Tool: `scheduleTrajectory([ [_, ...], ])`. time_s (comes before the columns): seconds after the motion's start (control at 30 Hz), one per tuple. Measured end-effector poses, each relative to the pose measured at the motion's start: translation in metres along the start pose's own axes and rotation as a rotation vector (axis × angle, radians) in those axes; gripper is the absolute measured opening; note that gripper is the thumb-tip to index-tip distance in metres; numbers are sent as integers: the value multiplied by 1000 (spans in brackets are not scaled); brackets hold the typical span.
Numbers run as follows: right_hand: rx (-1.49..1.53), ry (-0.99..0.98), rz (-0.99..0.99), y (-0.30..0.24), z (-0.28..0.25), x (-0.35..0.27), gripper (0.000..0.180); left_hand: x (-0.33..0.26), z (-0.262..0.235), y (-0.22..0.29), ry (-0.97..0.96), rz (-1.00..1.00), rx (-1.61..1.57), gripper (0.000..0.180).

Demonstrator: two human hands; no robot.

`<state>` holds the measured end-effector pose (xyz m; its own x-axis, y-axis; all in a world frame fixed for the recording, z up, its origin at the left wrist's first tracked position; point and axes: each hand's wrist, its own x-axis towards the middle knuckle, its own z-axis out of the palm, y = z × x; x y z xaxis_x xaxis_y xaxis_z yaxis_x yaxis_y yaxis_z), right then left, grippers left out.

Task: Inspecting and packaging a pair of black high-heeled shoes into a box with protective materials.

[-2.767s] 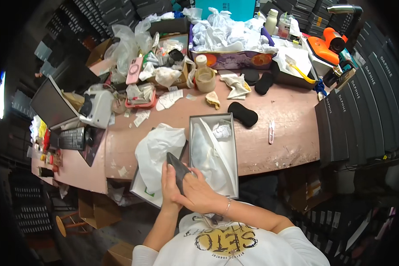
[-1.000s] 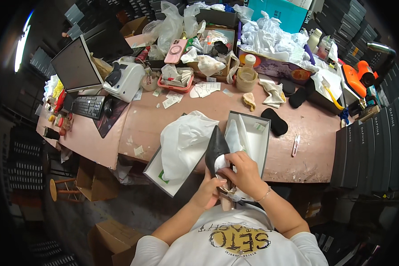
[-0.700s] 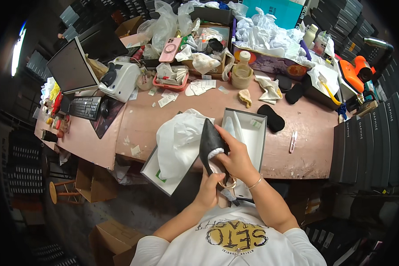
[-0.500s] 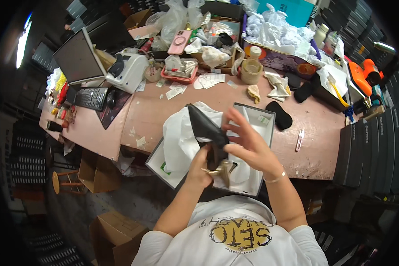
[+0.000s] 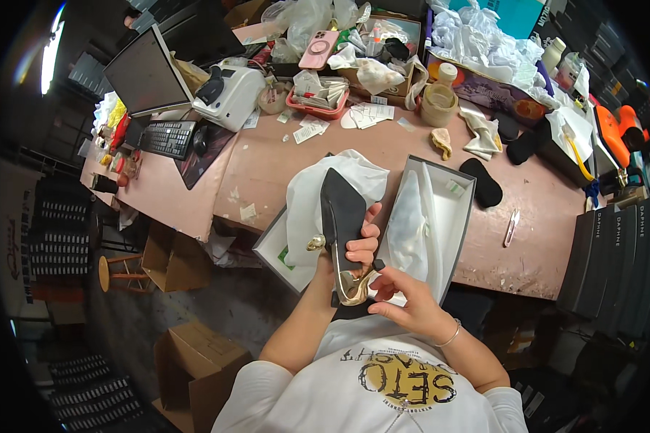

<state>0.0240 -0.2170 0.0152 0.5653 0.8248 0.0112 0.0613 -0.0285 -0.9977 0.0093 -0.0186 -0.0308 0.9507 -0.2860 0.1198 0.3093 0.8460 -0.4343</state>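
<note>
My left hand (image 5: 365, 244) is wrapped round a black high-heeled shoe (image 5: 342, 209) with a gold heel, its pointed toe away from me and its dark sole turned up. A round pearl-like ornament (image 5: 315, 242) sticks out at the shoe's left side. Close by the heel is my right hand (image 5: 410, 299), fingers bent and thumb held apart, the fingertips at the heel's edge. Under and beyond them lies an open shoe box (image 5: 451, 238) with white tissue paper (image 5: 303, 191) at its left and a white wrapped bundle (image 5: 409, 227) at its right.
Black insole-shaped pads (image 5: 482, 182) and a small pink-handled cutter (image 5: 511, 227) lie right of the box. A jar (image 5: 438, 105), red basket (image 5: 318, 105) and cloths stand farther back. Keyboard (image 5: 167, 138) and monitor (image 5: 148, 71) are left. Stacked shoe boxes (image 5: 614, 252) flank the table's right end.
The shoe has turned so its sole and heel show more fully. My right hand has come down from beside the shoe's front to its heel. The view has shifted slightly.
</note>
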Motion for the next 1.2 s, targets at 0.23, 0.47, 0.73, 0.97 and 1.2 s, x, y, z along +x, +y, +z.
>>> scheduleTrajectory([
  [0.23, 60, 35, 55, -1, 6, -2, 52, 7, 8, -2, -137, -94, 254, 54],
  [0.47, -111, 14, -96, -3, 5, -1, 27, 11, -6, -4, -290, -286, 197, 64],
  [0.73, 615, 210, 263, -11, 7, 4, 15, -1, 6, -12, 162, 228, 648, 67],
  [0.97, 1413, 212, 312, -11, -23, 15, 20, 18, 34, -21, 280, 677, 558, 64],
  [1.2, 375, 288, 279, -9, -44, -1, 30, 6, 27, -17, 570, 588, 610, 47],
])
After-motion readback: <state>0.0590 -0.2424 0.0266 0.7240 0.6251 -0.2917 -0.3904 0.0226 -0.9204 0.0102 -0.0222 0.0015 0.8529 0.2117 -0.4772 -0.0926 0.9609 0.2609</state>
